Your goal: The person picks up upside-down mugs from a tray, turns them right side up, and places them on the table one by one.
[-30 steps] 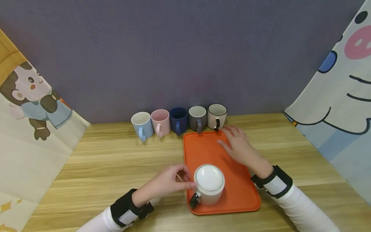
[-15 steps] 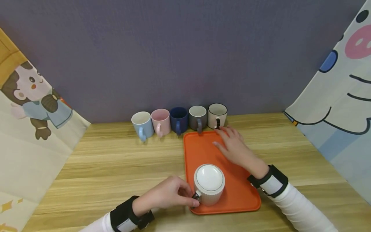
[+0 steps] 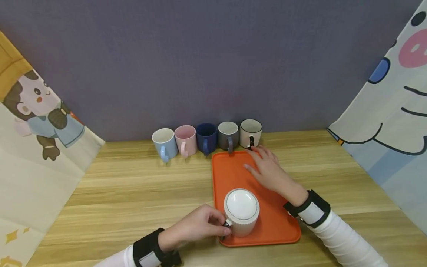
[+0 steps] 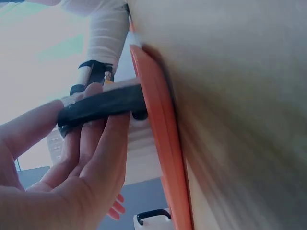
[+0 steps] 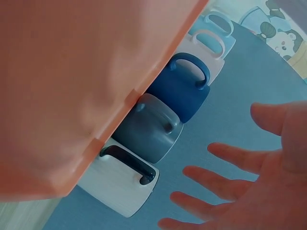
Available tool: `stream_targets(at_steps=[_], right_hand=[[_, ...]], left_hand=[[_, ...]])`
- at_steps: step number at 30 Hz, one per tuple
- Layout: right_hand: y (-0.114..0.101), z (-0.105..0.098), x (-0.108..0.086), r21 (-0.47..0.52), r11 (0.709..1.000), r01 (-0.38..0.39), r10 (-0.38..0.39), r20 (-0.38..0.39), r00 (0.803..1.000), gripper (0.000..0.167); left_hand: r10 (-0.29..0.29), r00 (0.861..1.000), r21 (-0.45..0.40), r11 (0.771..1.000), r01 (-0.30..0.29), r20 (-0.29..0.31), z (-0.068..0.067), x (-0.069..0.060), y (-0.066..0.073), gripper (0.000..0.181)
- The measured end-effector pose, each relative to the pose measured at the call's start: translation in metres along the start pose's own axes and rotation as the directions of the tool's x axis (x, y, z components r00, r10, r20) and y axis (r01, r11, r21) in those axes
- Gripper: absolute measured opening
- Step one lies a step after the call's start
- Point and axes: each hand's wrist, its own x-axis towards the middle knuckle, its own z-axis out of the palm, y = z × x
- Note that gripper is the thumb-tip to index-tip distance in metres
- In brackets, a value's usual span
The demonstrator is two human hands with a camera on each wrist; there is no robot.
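Observation:
An upside-down, pale ribbed mug (image 3: 241,212) stands on the near part of an orange tray (image 3: 230,167), its white base facing up. My left hand (image 3: 201,224) pinches its black handle (image 4: 103,105); in the left wrist view the thumb lies on one side and the fingers on the other. Over the tray's far right corner, my right hand (image 3: 270,172) has its fingers spread and holds nothing. Nearest to it is an upright white mug (image 3: 250,133) with a black rim and black handle. In the right wrist view the fingers appear apart from that mug.
Left of the white mug, an upright row continues with a grey mug (image 3: 228,136), a navy mug (image 3: 206,139), a pink mug (image 3: 185,141) and a light blue mug (image 3: 165,144). Behind them rises a grey-purple wall (image 3: 213,66). Printed cloths flank the wooden table (image 3: 140,189).
My left hand has moved from the ribbed mug's side down to its black handle and taken hold of it. The right hand has shifted slightly left. The mugs stay in place.

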Motion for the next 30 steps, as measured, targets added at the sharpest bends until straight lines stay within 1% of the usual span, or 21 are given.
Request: stream_targets(at_steps=[3, 6, 12, 17, 20, 24, 28, 30], right_hand=[[0.0007, 0.0001, -0.0001, -0.003, 1.0, 0.003, -0.003, 0.0, 1.0, 0.054], [0.0015, 0.0005, -0.0004, -0.003, 1.0, 0.007, -0.007, -0.006, 1.0, 0.053], [0.0029, -0.0011, -0.0005, 0.007, 1.0, -0.001, 0.001, -0.006, 1.0, 0.053], [0.0036, -0.0035, -0.0003, 0.008, 1.0, -0.017, 0.017, 0.002, 1.0, 0.052], [0.0041, -0.0045, 0.0, 0.018, 1.0, -0.015, 0.015, -0.005, 1.0, 0.051], [0.0056, -0.0048, 0.0006, 0.027, 0.999, -0.027, 0.027, 0.002, 1.0, 0.052], [0.0078, -0.0043, 0.0012, 0.031, 0.999, -0.037, 0.036, 0.008, 0.999, 0.053], [0.0094, -0.004, 0.0015, 0.028, 0.999, -0.035, 0.035, -0.002, 0.999, 0.053]], left_hand=[[0.003, 1.0, -0.039, 0.999, -0.003, -0.004, 0.0028, -0.0008, -0.0007, 0.019], [0.015, 1.0, -0.045, 0.999, -0.015, -0.003, 0.0042, -0.0004, -0.0019, 0.02], [0.033, 0.999, 0.007, 0.999, -0.033, -0.021, 0.0061, 0.0012, -0.003, 0.023], [0.042, 0.998, 0.029, 0.999, -0.041, -0.043, 0.0069, 0.002, -0.0019, 0.023], [0.06, 0.995, 0.087, 0.995, -0.053, -0.074, 0.0064, 0.0023, -0.0006, 0.022], [0.094, 0.989, 0.17, 0.983, -0.074, -0.116, 0.006, 0.0035, 0.0014, 0.02], [0.122, 0.98, 0.223, 0.971, -0.085, -0.158, 0.0058, 0.0056, 0.0031, 0.02], [0.118, 0.976, 0.233, 0.97, -0.074, -0.182, 0.0052, 0.0066, 0.0034, 0.019]])
